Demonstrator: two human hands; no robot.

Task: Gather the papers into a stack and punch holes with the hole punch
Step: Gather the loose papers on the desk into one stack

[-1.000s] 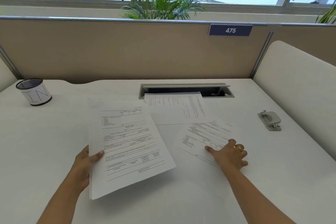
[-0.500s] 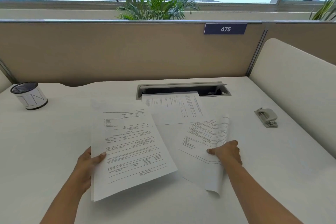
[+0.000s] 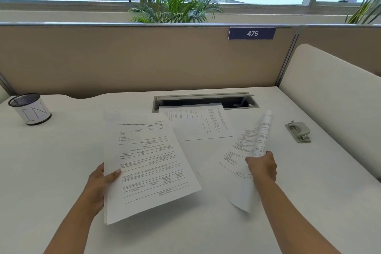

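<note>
White printed sheets (image 3: 148,167) sit in the left hand (image 3: 99,185), its thumb curled over their left edge and its fingers hidden beneath. The right hand (image 3: 261,166) pinches a bent sheet (image 3: 245,150) held above the desk (image 3: 51,171), fingers closed tight on its edge. A flat sheet (image 3: 198,123) lies by the cable slot (image 3: 204,99). The hole punch (image 3: 298,131) rests apart, right of both hands.

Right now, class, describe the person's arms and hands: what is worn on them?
The left forearm and right forearm are bare; no sleeves are in view. Neither the left hand nor the right hand shows a watch, bracelet or glove. No ring is visible from this angle.
</note>
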